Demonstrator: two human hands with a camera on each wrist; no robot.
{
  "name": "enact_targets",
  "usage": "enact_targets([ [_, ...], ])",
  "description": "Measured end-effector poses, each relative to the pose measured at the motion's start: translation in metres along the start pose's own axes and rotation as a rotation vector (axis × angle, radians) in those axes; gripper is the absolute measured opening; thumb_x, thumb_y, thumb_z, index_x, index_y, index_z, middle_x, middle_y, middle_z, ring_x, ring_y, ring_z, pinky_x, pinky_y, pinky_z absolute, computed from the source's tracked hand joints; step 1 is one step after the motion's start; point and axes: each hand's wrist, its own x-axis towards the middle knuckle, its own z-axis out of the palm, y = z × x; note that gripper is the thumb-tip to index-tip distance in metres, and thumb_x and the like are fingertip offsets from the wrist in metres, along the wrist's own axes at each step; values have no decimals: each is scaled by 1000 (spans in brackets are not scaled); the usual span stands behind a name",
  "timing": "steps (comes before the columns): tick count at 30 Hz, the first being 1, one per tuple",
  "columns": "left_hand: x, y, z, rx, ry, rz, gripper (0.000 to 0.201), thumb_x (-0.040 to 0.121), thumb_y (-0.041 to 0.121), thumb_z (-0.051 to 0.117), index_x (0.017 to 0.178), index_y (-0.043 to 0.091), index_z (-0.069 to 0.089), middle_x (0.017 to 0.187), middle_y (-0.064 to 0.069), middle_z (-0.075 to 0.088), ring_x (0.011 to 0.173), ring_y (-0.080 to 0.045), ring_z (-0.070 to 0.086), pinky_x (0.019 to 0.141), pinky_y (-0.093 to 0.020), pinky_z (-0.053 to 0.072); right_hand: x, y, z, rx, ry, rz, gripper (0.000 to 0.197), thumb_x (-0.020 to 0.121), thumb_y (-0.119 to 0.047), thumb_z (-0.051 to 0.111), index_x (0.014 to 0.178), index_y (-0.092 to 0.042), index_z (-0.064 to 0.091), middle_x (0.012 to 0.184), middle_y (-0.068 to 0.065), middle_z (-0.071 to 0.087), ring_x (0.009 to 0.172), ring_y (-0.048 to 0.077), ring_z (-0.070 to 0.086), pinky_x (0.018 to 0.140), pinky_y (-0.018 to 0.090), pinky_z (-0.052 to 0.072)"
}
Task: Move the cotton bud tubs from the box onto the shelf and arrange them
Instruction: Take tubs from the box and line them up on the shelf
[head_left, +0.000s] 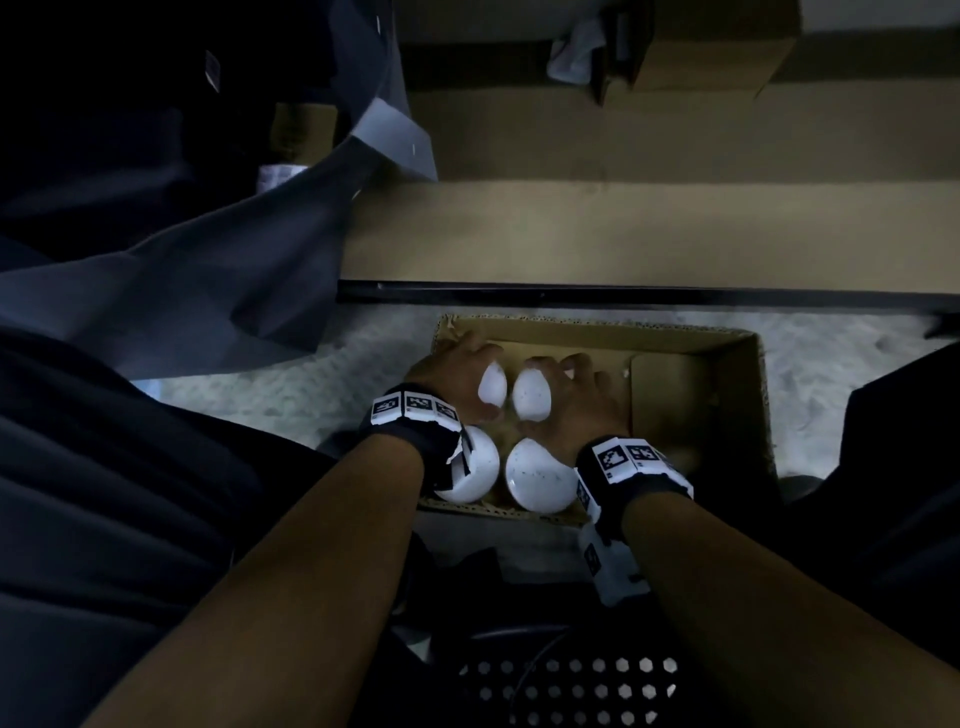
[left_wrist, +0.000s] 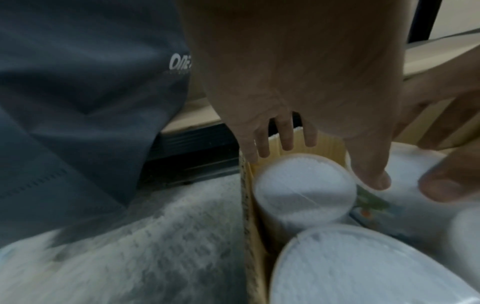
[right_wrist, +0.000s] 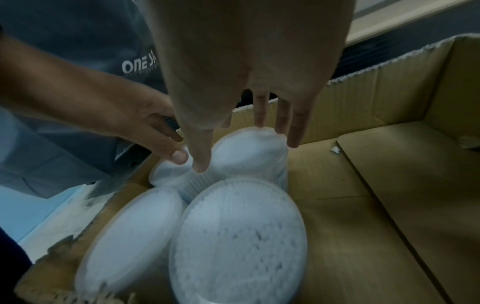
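Left hand (head_left: 451, 372) and right hand (head_left: 571, 392), side by side at frame centre, each curl fingers and thumb around one far tub: left tub (head_left: 492, 391), right tub (head_left: 531, 396). Two more tubs (head_left: 537, 475) stand nearer, all inside the open cardboard box (head_left: 748, 405) on the pale floor (head_left: 291, 389), below the shelf (head_left: 623, 234).

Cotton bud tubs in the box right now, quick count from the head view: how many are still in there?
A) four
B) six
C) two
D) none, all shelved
A: four white tubs sit two by two at the left end of the box, the far pair under the left hand and right hand, the near pair by the wrists.
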Motion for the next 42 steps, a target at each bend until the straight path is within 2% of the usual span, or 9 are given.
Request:
enact_targets([
  [3,2,3,8,-12,-1,13,70,70,52,69,134,35,44,138,6,36,126,-27,43,97,-46,48,4,-1,3,-49,24,17,79,72,-63,63,141,-40,30,144,3,21,127,33,28,99,43,35],
  [7,4,1,13,-2,17,9,71,69,46,72,134,32,46,141,5,33,126,-28,40,97,-45,48,10,-1,9,-109,48,33,80,72,-62,63,141,-39,30,145,5,21,127,33,30,100,44,32],
  [11,4,-8,18,-75,45,26,69,66,52,66,129,29,48,140,2,36,126,-29,43,100,-45,46,13,1,13,-103,45,35,82,70,-61,64,141,-39,29,146,5,19,126,35,31,99,45,36],
  [21,7,-9,18,-96,54,-5,68,74,29,78,133,26,46,145,1,28,131,-28,37,105,-43,43,17,2,18,-135,83,56,79,71,-47,71,138,-40,30,141,6,23,124,33,32,97,43,38],
  [26,6,-2,18,-21,64,-28,61,72,44,69,127,26,50,142,-3,35,129,-30,41,104,-44,45,14,1,14,-135,93,63,78,70,-47,70,136,-39,31,138,6,24,123,34,33,98,43,37],
  [30,12,-1,18,-56,63,-41,48,65,55,54,107,32,52,129,-2,46,123,-29,49,97,-44,48,10,1,5,-143,89,65,75,71,-50,69,135,-40,31,140,7,24,123,35,34,99,45,35],
  [32,4,11,8,-12,50,-49,58,65,57,59,117,32,53,133,0,45,124,-28,48,98,-43,48,6,1,-2,-130,86,68,76,70,-55,68,134,-41,30,143,7,23,124,34,33,100,45,36],
  [36,-7,29,-6,67,85,-55,74,78,36,74,143,23,44,149,-8,35,135,-35,36,110,-47,36,1,-1,-19,-118,48,63,87,64,-66,65,138,-39,29,143,8,22,128,35,31,104,47,35],
  [42,-21,52,-47,151,70,6,81,66,42,80,138,26,47,143,-6,41,132,-33,38,108,-50,37,-12,-11,-49,-116,135,70,80,66,-55,70,135,-38,35,140,8,25,125,36,31,98,46,38],
])
